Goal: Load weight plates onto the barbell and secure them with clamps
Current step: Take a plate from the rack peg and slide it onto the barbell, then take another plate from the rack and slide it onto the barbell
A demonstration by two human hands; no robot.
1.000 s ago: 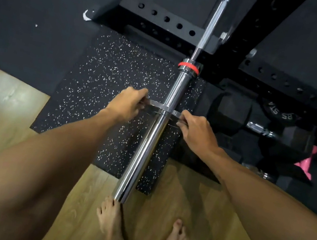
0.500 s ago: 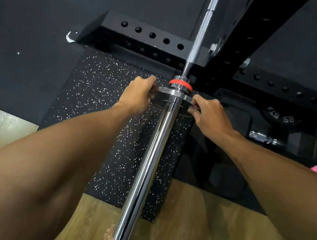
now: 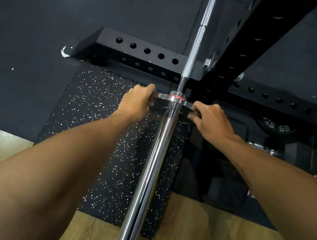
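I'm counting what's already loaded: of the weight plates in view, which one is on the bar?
The small silver plate, threaded on the barbell sleeve at the red-ringed collar and gripped by both hands. The black plate lies on the floor to the right.

Left hand (image 3: 138, 101), right hand (image 3: 210, 119) grip plate (image 3: 185, 104) — on barbell (image 3: 154, 161); against collar

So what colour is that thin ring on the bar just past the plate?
Red, a thin band on the barbell, seen in the head view.
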